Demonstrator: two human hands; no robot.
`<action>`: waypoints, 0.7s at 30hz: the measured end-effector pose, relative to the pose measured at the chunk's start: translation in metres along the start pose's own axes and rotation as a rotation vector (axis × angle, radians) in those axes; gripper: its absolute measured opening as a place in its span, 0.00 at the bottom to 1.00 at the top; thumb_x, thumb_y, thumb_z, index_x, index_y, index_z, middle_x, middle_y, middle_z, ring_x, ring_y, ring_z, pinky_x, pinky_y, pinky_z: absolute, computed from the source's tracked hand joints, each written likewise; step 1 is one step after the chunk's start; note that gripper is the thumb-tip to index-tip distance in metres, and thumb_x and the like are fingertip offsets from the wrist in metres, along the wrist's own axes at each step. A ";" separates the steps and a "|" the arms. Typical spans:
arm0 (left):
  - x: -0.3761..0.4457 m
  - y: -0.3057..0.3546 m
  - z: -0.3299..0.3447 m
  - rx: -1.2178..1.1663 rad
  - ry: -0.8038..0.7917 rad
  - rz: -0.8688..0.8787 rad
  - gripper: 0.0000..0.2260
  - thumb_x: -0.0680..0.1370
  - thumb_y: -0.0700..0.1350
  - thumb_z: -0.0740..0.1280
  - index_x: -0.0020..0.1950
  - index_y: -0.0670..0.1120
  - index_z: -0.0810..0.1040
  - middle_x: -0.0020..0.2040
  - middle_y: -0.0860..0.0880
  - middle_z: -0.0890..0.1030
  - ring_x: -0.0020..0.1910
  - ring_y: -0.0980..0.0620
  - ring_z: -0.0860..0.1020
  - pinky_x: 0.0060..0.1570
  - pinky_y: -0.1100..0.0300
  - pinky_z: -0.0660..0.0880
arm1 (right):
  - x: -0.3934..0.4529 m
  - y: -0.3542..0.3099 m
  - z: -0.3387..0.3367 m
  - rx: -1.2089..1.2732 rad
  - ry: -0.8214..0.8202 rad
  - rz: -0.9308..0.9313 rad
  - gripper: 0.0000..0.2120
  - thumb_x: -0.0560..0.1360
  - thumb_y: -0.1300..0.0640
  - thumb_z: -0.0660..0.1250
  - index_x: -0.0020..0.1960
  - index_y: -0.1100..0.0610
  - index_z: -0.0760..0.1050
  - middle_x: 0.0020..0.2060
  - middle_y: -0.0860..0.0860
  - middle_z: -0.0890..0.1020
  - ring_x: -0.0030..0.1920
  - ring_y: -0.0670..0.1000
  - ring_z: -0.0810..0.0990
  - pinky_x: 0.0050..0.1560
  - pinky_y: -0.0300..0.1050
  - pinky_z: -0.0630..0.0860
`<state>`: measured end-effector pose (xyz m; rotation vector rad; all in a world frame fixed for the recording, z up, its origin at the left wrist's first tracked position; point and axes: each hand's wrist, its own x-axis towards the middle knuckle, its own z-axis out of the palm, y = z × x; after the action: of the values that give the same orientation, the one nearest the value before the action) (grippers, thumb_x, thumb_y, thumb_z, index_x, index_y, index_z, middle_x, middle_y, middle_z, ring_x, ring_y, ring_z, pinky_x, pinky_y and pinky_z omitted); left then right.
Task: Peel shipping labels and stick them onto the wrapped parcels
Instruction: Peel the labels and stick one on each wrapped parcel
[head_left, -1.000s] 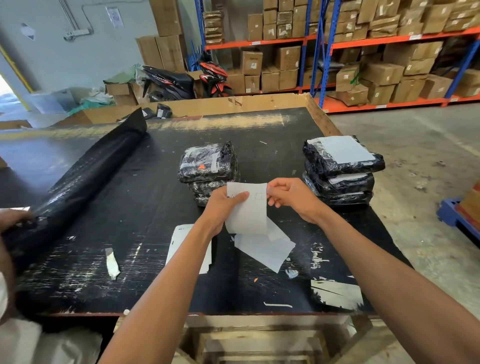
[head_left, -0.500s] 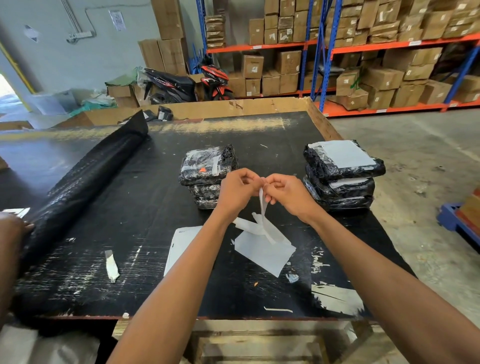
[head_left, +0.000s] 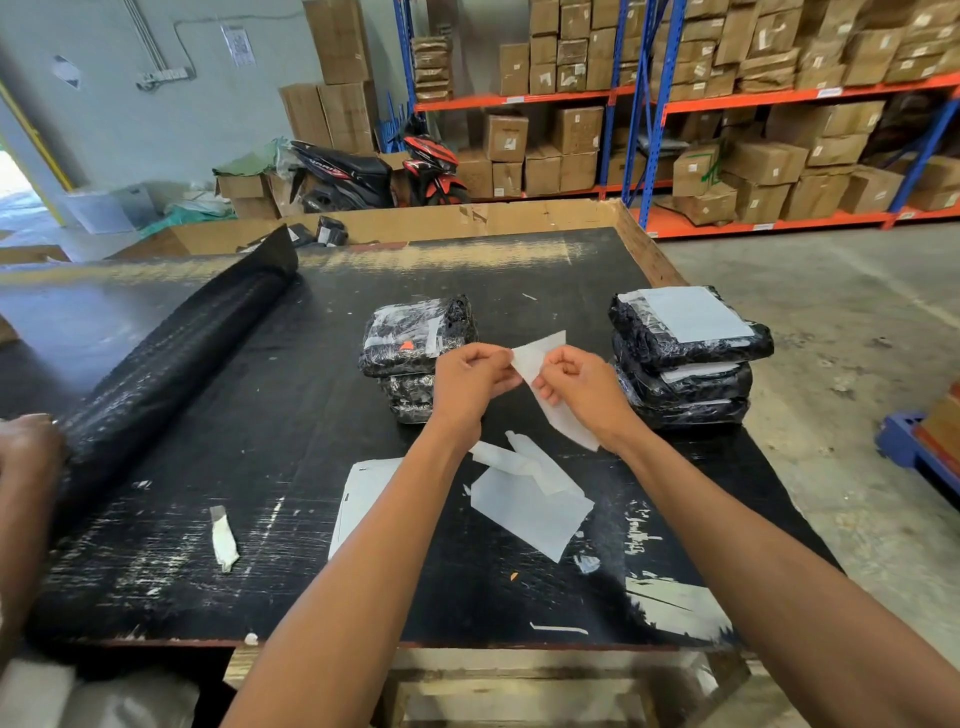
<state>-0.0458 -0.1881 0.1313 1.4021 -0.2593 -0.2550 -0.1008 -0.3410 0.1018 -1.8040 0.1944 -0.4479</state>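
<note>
Head view: left hand (head_left: 475, 376) and right hand (head_left: 582, 387) both pinch the shipping label (head_left: 540, 358) mid-table, likely splitting sticker from backing. Labelled parcels (head_left: 685, 353) sit right; unlabelled parcels (head_left: 413, 343) wait just beyond.

Bright even daylight, wide-angle edge distortion

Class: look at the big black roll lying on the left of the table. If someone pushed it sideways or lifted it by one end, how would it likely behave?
The black roll is round and long, so a sideways push would probably roll it. Its loose outer flap suggests thin, floppy sheet. Lifted by one end, it may sag, and it looks fairly heavy.
</note>
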 end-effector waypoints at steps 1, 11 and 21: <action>0.000 0.000 0.000 -0.047 0.011 -0.019 0.03 0.78 0.35 0.69 0.47 0.36 0.81 0.43 0.38 0.84 0.42 0.45 0.84 0.47 0.55 0.83 | 0.001 0.005 0.000 0.045 0.022 0.038 0.07 0.77 0.62 0.65 0.42 0.57 0.80 0.35 0.51 0.85 0.35 0.47 0.80 0.43 0.45 0.77; -0.003 -0.015 -0.005 -0.032 -0.030 0.012 0.07 0.78 0.37 0.69 0.53 0.36 0.82 0.47 0.41 0.86 0.49 0.44 0.85 0.56 0.50 0.81 | -0.001 -0.001 0.011 0.219 -0.015 0.099 0.09 0.79 0.51 0.70 0.55 0.55 0.81 0.51 0.56 0.85 0.44 0.52 0.86 0.52 0.47 0.83; 0.001 -0.007 -0.016 -0.498 0.034 -0.193 0.03 0.78 0.36 0.66 0.49 0.39 0.79 0.43 0.43 0.86 0.45 0.46 0.85 0.43 0.56 0.82 | -0.002 0.015 0.000 0.712 -0.026 0.459 0.13 0.83 0.61 0.62 0.65 0.66 0.74 0.60 0.59 0.81 0.59 0.53 0.81 0.60 0.45 0.77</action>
<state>-0.0399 -0.1741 0.1221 0.9360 -0.0245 -0.4230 -0.1011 -0.3443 0.0874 -1.0227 0.3682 -0.1312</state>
